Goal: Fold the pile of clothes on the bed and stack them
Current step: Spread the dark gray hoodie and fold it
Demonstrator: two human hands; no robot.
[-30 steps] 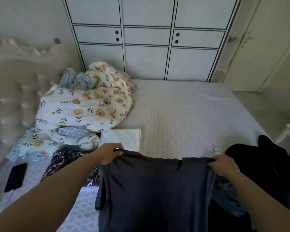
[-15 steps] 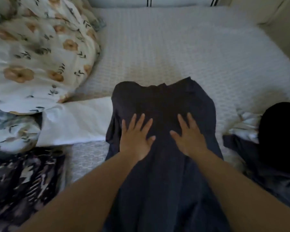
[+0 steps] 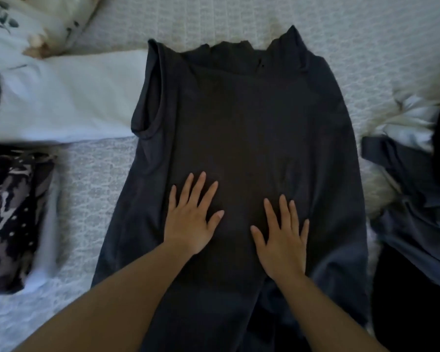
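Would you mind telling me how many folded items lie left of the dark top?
2: a white one beside the dark top's shoulder, and a patterned one nearer the camera at the frame's left edge. More may lie out of view.

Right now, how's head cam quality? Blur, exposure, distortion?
Head view: dim, soft light with no glare; the dark garment is underexposed, its folds hard to read. Left hand and right hand are fairly sharp. The floral bedding at top left and the patterned dark cloth are smeared. Wide-angle bending shows at the frame edges.

dark shirt [image 3: 252, 118] hem cut off below — floral bedding [image 3: 23, 24] blurred
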